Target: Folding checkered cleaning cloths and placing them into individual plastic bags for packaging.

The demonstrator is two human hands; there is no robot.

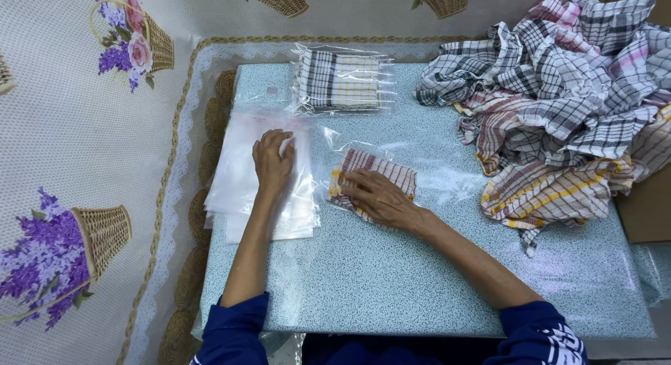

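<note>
My left hand (pixel 272 160) rests flat, fingers spread, on a stack of clear plastic bags (pixel 241 190) at the left of the small blue speckled table (pixel 391 281). My right hand (pixel 377 196) presses palm down on a folded red-and-yellow checked cloth (pixel 391 171) that sits inside a clear bag near the table's middle. Neither hand grips anything; both lie on top of their things.
A pile of bagged folded checked cloths (pixel 342 81) lies at the table's far edge. A big heap of loose checked cloths (pixel 566 106) fills the right side. A flowered tablecloth (pixel 77 127) covers the surface to the left. A brown cardboard piece (pixel 646 211) lies at the right edge.
</note>
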